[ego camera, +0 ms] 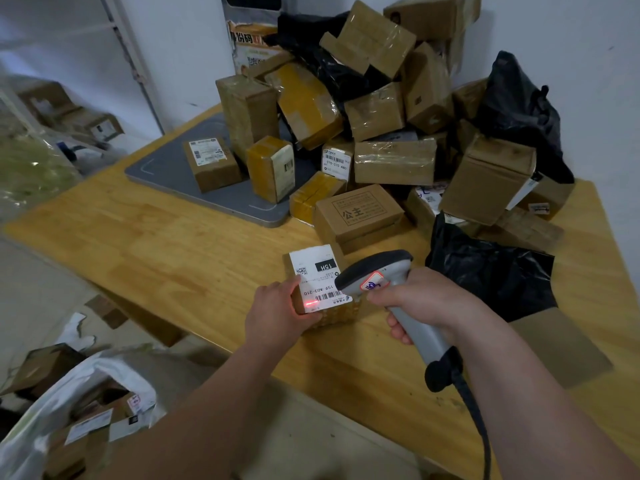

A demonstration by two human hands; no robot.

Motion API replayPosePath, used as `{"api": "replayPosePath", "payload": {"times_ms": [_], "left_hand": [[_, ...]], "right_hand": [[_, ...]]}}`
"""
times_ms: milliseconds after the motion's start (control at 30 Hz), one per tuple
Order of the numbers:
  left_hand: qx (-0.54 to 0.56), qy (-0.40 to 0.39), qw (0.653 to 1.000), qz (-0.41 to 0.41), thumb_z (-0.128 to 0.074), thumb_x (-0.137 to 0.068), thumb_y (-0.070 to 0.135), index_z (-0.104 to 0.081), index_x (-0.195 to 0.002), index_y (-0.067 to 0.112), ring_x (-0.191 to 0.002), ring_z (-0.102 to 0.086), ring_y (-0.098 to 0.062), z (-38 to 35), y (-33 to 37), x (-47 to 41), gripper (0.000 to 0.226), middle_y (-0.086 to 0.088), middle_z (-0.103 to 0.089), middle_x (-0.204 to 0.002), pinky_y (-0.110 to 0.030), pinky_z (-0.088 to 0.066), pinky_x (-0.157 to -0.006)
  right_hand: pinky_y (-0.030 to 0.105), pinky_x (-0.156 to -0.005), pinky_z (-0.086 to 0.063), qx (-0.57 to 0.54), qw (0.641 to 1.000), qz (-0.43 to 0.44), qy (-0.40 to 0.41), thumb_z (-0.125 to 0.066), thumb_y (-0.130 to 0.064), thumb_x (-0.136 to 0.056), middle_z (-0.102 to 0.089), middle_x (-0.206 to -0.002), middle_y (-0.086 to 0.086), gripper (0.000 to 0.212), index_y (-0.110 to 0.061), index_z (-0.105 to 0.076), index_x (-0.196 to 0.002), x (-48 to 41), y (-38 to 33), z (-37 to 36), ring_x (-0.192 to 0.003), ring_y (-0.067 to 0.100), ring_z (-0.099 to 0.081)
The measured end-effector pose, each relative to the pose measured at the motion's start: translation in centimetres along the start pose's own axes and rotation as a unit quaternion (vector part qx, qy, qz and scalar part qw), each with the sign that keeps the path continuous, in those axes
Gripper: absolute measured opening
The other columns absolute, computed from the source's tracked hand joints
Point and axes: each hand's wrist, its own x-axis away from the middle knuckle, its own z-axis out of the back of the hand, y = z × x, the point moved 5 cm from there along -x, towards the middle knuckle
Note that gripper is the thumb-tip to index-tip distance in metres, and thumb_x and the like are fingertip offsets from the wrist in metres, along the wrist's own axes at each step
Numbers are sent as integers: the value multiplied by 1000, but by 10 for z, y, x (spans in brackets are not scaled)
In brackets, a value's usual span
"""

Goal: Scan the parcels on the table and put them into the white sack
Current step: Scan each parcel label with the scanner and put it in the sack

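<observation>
Reading the label on the small parcel [313, 271], lower centre on the wooden table [173, 251]: "15H" and "159 A03-210". Red scan line falls on the label's near edge. Left hand [277, 313] grips the parcel, thumb on the label, fingers curled round the near side. Right hand [422, 299] is wrapped fully round the grey scanner [374, 271] handle. Behind: box printed "公主" [358, 211]; another parcel's label [336, 162] reads "070-070 A80". White sack [69, 386] lower left, mouth open, boxes inside.

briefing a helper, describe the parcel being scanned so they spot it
On the wooden table, before the parcel pile, one small box is near the front edge. The left hand holds it; only its white label shows the scanner's red line.
</observation>
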Motion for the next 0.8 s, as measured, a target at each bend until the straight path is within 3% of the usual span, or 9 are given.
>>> {"api": "replayPosePath", "payload": {"times_ms": [333,467,600,667,733,800], "left_hand": [[20,1,1000,-1,-77,-73,51,-40,-143,29,-114,-47,-15,-5,-5,0,82,5,-60,-120,-32,-50,-84],[49,-17,999,12,-75,-76,49,-34,-146,35,-117,-47,-15,-5,-11,4,82,5,-59,-122,-35,-50,-86],[94,-32,995,22,-73,-79,46,-29,-149,35,-119,-48,-16,-3,-25,7,83,4,-57,-126,-33,-46,-92],[169,-57,984,23,-75,-79,42,-33,-147,34,-116,-51,-6,0,-30,10,80,11,-58,-126,-23,-45,-92],[273,-67,959,40,-77,-79,35,-44,-133,39,-98,-53,15,4,-39,13,63,29,-57,-110,-4,-41,-81],[382,-51,919,83,-79,-78,33,-44,-119,42,-91,-53,17,14,-51,18,55,33,-54,-101,-5,-44,-78]], "right_hand": [[26,-47,-50,-46,999,4,-10,-71,-22,-86,-64,-68,13,20,-4,-62,-89,-9,4,-2,-52,19,-61],[29,-53,-51,-113,994,13,9,-74,-23,-83,-68,-87,18,25,-4,-64,-95,-20,6,-8,-64,24,-64],[28,-55,-53,-205,978,19,23,-74,-26,-83,-65,-92,7,24,-11,-66,-100,-35,9,-27,-79,20,-62],[28,-55,-53,-238,971,21,22,-74,-26,-83,-66,-97,8,31,-10,-66,-108,-41,9,-40,-86,20,-62],[30,-58,-53,-260,965,35,24,-74,-24,-83,-69,-102,8,28,-12,-66,-107,-46,4,-55,-95,20,-65],[31,-62,-54,-273,960,53,11,-73,-22,-83,-73,-101,5,21,-17,-66,-103,-46,-8,-75,-100,15,-68]]}}
